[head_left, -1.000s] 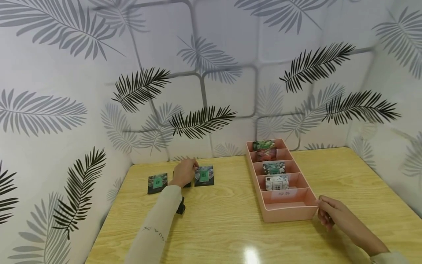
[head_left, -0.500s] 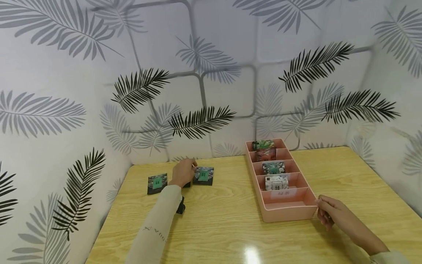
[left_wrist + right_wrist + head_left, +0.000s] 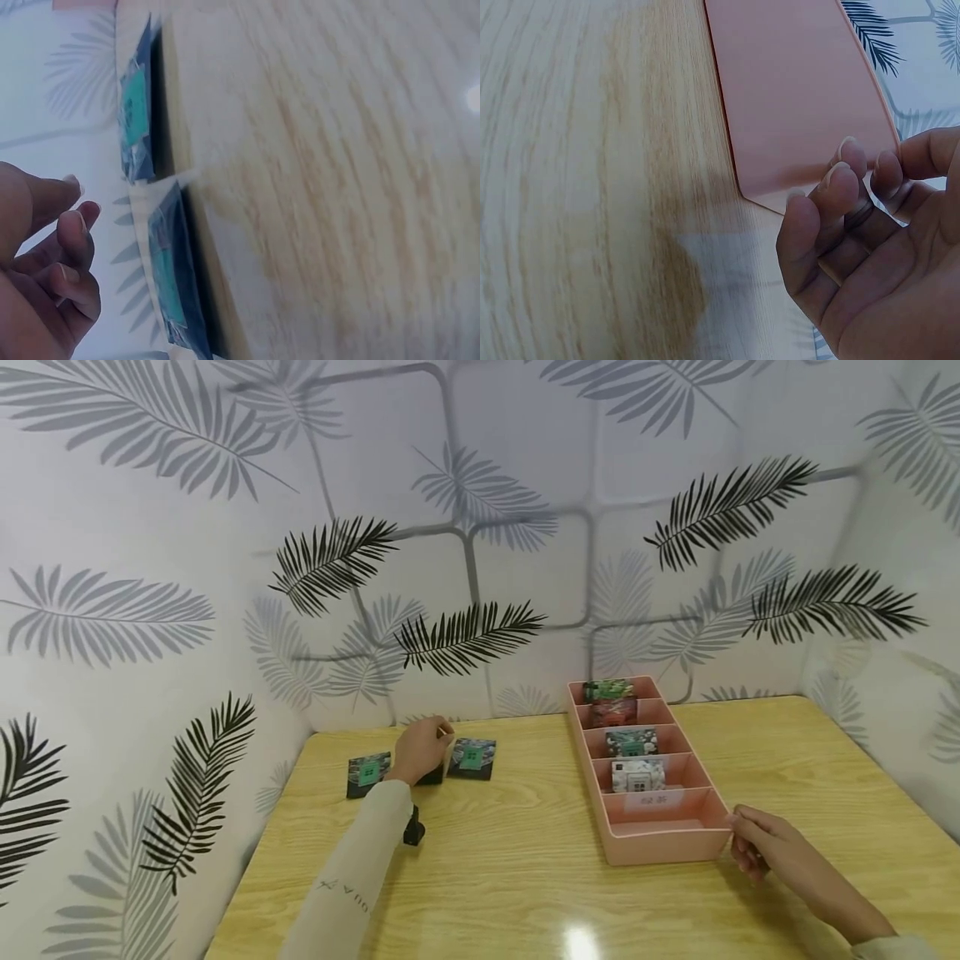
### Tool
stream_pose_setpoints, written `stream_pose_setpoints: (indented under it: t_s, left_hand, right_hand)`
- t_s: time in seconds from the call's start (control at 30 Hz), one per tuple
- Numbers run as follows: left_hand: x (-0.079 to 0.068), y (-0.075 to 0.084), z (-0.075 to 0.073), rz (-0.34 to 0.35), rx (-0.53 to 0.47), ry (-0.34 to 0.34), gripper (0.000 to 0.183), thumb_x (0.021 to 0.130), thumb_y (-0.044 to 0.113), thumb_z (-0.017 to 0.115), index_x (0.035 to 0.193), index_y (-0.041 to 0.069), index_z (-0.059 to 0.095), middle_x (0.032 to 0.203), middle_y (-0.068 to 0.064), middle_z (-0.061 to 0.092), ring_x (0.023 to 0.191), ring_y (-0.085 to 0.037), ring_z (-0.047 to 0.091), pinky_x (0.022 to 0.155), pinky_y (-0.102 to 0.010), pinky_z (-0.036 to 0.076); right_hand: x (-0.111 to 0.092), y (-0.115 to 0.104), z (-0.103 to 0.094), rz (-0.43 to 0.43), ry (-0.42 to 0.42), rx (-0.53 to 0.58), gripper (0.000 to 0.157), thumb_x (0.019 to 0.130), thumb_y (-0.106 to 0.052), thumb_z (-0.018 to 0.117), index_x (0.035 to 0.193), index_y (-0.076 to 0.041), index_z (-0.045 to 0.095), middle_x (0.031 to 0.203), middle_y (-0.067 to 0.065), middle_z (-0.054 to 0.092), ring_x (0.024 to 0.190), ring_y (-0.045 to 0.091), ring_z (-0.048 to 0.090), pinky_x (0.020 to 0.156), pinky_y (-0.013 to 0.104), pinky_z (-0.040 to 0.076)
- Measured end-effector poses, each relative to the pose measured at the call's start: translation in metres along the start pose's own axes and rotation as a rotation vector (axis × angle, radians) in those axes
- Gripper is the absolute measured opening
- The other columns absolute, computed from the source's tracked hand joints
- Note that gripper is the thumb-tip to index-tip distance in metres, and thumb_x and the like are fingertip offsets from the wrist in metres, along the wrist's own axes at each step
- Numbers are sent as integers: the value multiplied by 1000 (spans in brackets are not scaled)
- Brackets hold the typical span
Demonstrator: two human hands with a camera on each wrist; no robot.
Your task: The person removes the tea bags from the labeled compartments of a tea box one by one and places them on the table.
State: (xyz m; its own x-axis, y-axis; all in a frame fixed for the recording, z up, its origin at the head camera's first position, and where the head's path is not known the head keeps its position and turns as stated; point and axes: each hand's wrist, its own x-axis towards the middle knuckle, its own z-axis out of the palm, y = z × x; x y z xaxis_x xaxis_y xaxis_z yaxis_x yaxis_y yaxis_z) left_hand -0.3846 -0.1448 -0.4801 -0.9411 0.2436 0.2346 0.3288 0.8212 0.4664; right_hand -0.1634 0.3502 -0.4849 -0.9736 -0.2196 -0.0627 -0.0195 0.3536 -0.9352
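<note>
My left hand (image 3: pixel 422 750) hovers over the row of dark sachets with green labels, its fingers loosely curled and holding nothing. Just right of its fingertips lies one sachet (image 3: pixel 472 758), slightly askew. A second sachet (image 3: pixel 171 262) is mostly covered by the hand in the head view. Left of the wrist lies a third sachet (image 3: pixel 368 773). At the near right corner of a pink divided box (image 3: pixel 667 847), my right hand (image 3: pixel 768 847) pinches the rim between thumb and forefinger, the other fingers curled below.
Inside the box, the far compartments hold a green packet (image 3: pixel 608 690), a red packet (image 3: pixel 614 712), a dark green-labelled packet (image 3: pixel 632 743) and a white packet (image 3: pixel 637 775). The nearest compartment's divider bears a label (image 3: pixel 653 799). A leaf-patterned wall (image 3: pixel 525 652) stands behind the table.
My left fingers have come off the rightmost sachet's upper left corner; that sachet has turned and shifted slightly left. My right hand stays at the box corner. The head view has shifted slightly.
</note>
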Motion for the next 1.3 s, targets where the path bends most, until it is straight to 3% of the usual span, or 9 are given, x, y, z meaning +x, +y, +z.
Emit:
stream_pose_setpoints:
  t_s: [0.47, 0.7, 0.8, 1.03, 1.3]
  left_hand:
    - [-8, 39, -5, 94, -97, 5, 21, 106, 24, 62, 110, 8, 74, 93, -4, 72, 64, -11, 59, 57, -33, 48]
    - [-14, 67, -3, 125, -139, -42, 19, 107, 25, 60, 112, 11, 73, 96, -3, 72, 64, -12, 59, 57, -32, 47]
    - [-16, 82, -2, 162, -137, -55, 19, 107, 24, 60, 111, 11, 73, 95, -2, 71, 69, -13, 61, 63, -34, 50]
    - [-20, 118, 6, 267, -165, -87, 20, 106, 24, 62, 110, 10, 75, 101, 0, 73, 83, -13, 65, 78, -35, 54]
    - [-25, 152, 23, 359, -214, -154, 20, 106, 28, 62, 105, 16, 77, 94, 9, 72, 73, -1, 60, 72, -24, 50]
  right_hand:
    - [1, 0, 2, -25, 16, 2, 46, 115, -30, 34, 84, 2, 43, 71, 10, 56, 56, 21, 55, 51, 37, 51]
    - [2, -1, 2, -11, 15, -2, 46, 115, -30, 34, 83, 1, 43, 71, 8, 55, 55, 19, 55, 52, 36, 51]
    - [1, -1, 3, -3, 16, 2, 45, 115, -30, 35, 83, 1, 43, 71, 7, 56, 55, 18, 55, 52, 36, 52]
    - [1, 0, 1, -5, 13, 0, 46, 115, -31, 35, 83, 1, 44, 71, 8, 56, 55, 19, 55, 52, 36, 52]
    - [2, 1, 1, 9, 15, 5, 47, 115, -33, 35, 84, 1, 44, 71, 8, 56, 55, 19, 55, 52, 36, 51]
